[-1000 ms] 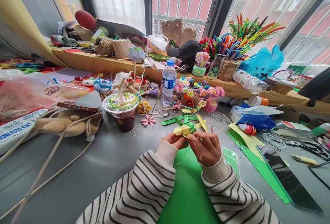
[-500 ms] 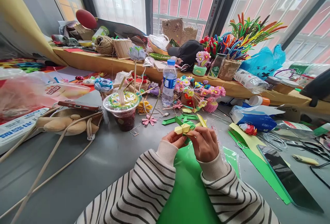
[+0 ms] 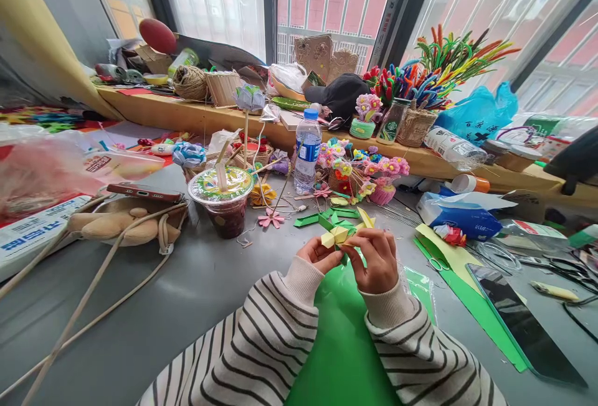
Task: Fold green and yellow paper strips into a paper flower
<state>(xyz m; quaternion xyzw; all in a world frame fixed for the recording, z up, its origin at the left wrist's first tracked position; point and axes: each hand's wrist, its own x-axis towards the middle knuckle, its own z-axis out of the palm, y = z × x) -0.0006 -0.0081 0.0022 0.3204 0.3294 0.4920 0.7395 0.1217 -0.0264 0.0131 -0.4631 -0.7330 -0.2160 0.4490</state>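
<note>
A small folded yellow paper piece (image 3: 337,236), with green paper showing beside it, is held between the fingertips of both hands, above the grey tabletop (image 3: 187,306). The left hand (image 3: 318,254) pinches it from its left, thumb and fingers brought together; the right hand (image 3: 377,261) is drawn to a fingertip pinch at its right edge. Neither hand is nearer; both are in contact. The piece appears to run roughly left to right, though a definite long axis cannot be determined. Just beyond it lie flat folded green paper strips (image 3: 308,221), with angular yellow paper strips (image 3: 365,218) beyond and to its right. Nearer than the piece, a glossy green sheet (image 3: 343,344) extends between the black-striped pale sleeves (image 3: 261,331). Left of it, the widest visible stretch of tabletop reaches a lidded clear plastic cup with dark contents (image 3: 227,219). Well to its right lies a flat dark-faced device (image 3: 523,325); behind it stands a blue-capped clear plastic bottle (image 3: 307,172). The tabletop's near edge is not discernible.
</note>
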